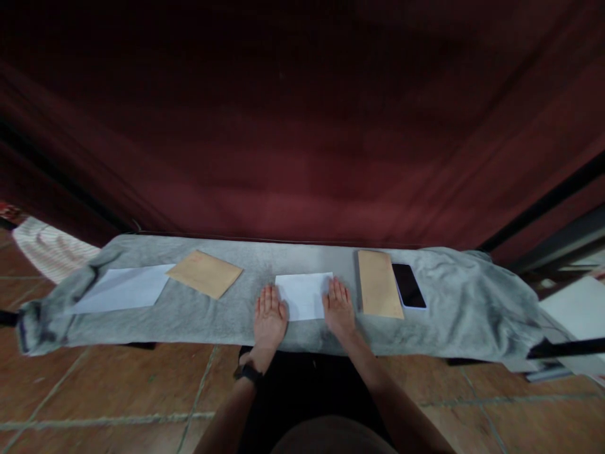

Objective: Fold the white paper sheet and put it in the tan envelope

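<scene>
A white sheet of paper (303, 297) lies flat in front of me on the grey cloth. My left hand (269, 317) rests palm down at the paper's left edge, fingers stretched forward, with a dark watch on the wrist. At the paper's right edge lies my right hand (339, 309), also flat, its thumb side over the edge. Neither hand grips anything. Just right of my right hand is a brown envelope (380, 284). Another brown envelope (205, 273) sits to the left of my left hand, turned at an angle.
Grey cloth (463, 302) covers the long narrow surface. More white paper (125, 290) lies at the left, partly under the angled envelope. A phone (409, 286) rests beside the right envelope. A dark red curtain (302, 157) hangs behind. Tiled floor (118, 384) shows below.
</scene>
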Demonstrator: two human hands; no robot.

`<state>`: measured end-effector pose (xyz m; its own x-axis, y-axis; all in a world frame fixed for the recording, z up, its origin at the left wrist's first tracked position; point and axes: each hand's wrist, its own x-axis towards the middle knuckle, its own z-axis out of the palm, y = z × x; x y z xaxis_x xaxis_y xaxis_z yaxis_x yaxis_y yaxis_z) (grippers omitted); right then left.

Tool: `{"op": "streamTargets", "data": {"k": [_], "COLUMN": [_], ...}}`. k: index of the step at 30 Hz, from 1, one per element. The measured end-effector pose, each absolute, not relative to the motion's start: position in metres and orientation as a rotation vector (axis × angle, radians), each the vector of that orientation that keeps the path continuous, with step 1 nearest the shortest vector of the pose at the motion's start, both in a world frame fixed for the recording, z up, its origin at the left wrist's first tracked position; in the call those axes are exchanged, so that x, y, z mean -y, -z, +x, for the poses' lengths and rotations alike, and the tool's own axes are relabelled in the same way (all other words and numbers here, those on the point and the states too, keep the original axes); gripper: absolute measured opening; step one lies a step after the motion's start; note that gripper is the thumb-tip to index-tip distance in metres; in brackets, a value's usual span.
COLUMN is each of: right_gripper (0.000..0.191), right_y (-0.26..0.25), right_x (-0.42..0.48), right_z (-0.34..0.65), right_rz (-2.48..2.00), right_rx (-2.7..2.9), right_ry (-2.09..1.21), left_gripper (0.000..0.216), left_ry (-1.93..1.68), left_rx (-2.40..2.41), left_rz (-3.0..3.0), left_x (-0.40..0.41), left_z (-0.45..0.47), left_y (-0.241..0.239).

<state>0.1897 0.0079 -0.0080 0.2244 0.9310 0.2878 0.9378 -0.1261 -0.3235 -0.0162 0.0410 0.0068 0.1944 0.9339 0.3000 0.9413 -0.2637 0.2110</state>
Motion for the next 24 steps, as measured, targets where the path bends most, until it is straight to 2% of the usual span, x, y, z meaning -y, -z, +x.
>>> {"op": "streamTargets", "data": {"k": [5,11,19,24], "right_gripper": [0.052,0.054,0.057,0.056], "right_y": [0.007,0.008,0.011,0.009], "right_x": [0.017,0.032,0.039,0.040], "right_z": [0.157,0.176,0.187,0.185], "right_rz": [-1.848,-1.935,-2.006,-2.001], "right_rx": [1.988,1.932,1.870,1.861], "right_ry": [-0.083,0.027,0.071,0.078], "left_gripper": [0.056,0.055,0.054,0.048], "left_ry": [0.424,0.428,0.628,1.128], "left_rx": [1.653,1.790,2.171,2.684], "left_rz": [-2.729,-2.519,-2.424,-2.300], "left_x": [-0.015,-0.012,-0.024,-0.044], "left_z": [0.015,-0.007,-0.022,-0.015], "left_y": [-0.008,-0.003,-0.028,-0.044]}}
